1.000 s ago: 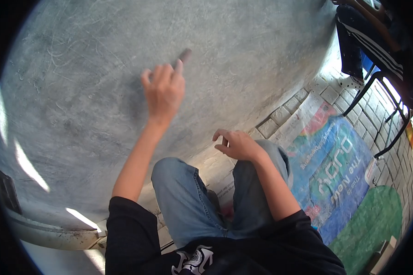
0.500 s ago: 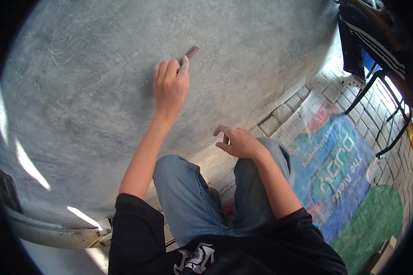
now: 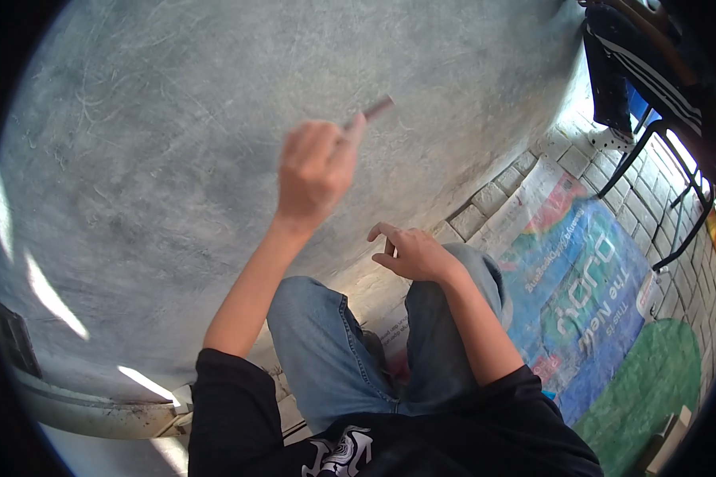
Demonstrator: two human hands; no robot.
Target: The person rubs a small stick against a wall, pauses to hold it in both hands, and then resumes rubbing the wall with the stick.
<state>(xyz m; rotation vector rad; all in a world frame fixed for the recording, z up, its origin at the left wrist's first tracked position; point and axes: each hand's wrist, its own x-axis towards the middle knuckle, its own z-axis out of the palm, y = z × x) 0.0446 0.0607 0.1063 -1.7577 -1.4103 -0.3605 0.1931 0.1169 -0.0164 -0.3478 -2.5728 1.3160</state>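
My left hand (image 3: 318, 171) is raised in front of the grey plastered wall (image 3: 215, 87), slightly blurred by motion. Its fingers are closed around a flat brown piece that looks like folded sandpaper (image 3: 380, 106), whose end sticks out up and to the right past the thumb. Whether that piece touches the wall is hard to tell. Above my right knee (image 3: 485, 266) hovers my right hand (image 3: 416, 253), fingers loosely bent and apart, holding nothing.
A printed plastic banner (image 3: 573, 278) covers the brick paving (image 3: 565, 147) on the right, beside a green rounded patch (image 3: 644, 389). At the upper right a person in striped trousers (image 3: 644, 56) sits on a dark-framed chair (image 3: 680, 246). A pale pipe-like ledge (image 3: 103, 417) runs along the lower left.
My left hand has moved right and a little down along the wall with the brown sandpaper-like piece. My right hand stays nearly where it was.
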